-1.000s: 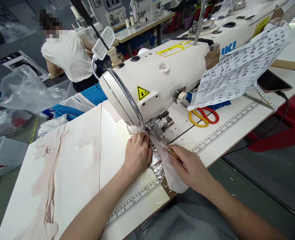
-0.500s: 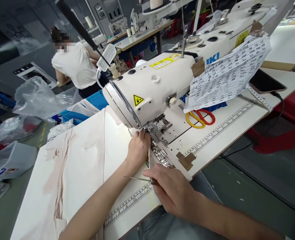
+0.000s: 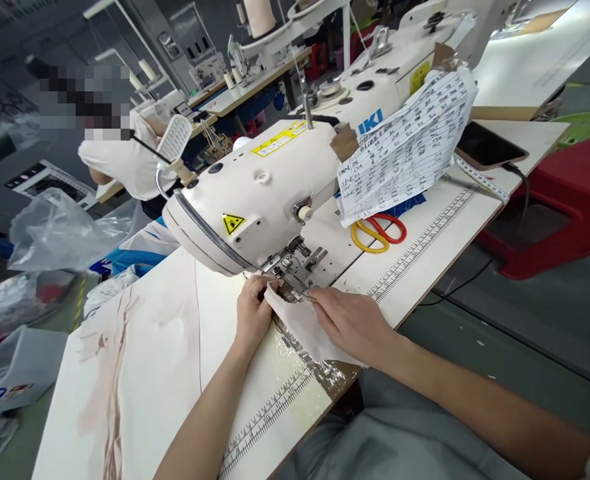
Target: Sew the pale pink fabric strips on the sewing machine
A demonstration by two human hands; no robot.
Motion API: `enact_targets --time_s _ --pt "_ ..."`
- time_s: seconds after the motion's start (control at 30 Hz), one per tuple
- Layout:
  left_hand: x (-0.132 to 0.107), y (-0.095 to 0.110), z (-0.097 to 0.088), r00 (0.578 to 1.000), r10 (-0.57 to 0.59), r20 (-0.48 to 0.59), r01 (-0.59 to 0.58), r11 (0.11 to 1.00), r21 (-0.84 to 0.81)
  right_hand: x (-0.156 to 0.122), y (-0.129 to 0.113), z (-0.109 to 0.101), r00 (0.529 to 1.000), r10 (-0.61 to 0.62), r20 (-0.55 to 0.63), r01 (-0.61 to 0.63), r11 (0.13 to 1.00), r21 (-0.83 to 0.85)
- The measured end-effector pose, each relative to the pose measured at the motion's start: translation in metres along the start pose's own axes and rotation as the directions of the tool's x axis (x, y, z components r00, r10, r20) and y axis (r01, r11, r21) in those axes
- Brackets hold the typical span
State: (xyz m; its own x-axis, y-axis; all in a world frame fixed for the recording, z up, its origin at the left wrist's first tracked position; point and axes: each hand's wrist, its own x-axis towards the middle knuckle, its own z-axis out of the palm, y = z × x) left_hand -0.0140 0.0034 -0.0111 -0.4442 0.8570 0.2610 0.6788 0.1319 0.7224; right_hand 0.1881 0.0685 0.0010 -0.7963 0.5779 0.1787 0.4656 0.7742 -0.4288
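Observation:
Just in front of the needle area of the white sewing machine [image 3: 255,180], my left hand [image 3: 253,310] is closed, pinching the edge of a pale pink fabric piece [image 3: 302,327]. The fabric hangs from there toward the table's front edge. To its right, my right hand [image 3: 352,323] is closed around a thin pointed metal tool that looks like an awl [image 3: 305,297]. Its tip points left, toward the fabric by the presser foot, and my fingers cover its handle. Whether the tip touches the cloth cannot be made out.
Scissors with yellow and red handles [image 3: 379,233] lie beside the machine, under a handwritten sheet [image 3: 405,153]. A phone [image 3: 492,145] sits at the far right. More pale fabric [image 3: 117,373] lies on the left. A red stool [image 3: 549,213] stands at right; a person [image 3: 125,157] works behind.
The awl has swung from pointing across the table front to pointing at the presser foot, as my right hand moved up. The fabric now spreads out between my hands. The camera view has shifted.

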Motion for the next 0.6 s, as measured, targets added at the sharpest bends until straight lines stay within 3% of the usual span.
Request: enact_targets --time_s 0.33,0.6 --pt "0.0015 0.0037 -0.0014 1.0 -0.026 0.007 0.026 0.999 0.024 0.0034 -0.0022 0.007 0.998 -0.008 -0.066 0.01 1.0 0.026" --pt "0.0016 0.0032 -0.0017 1.0 -0.013 0.014 0.013 1.0 0.02 0.0038 -0.0032 0.0079 0.999 -0.007 -0.041 0.008 1.0 0.028"
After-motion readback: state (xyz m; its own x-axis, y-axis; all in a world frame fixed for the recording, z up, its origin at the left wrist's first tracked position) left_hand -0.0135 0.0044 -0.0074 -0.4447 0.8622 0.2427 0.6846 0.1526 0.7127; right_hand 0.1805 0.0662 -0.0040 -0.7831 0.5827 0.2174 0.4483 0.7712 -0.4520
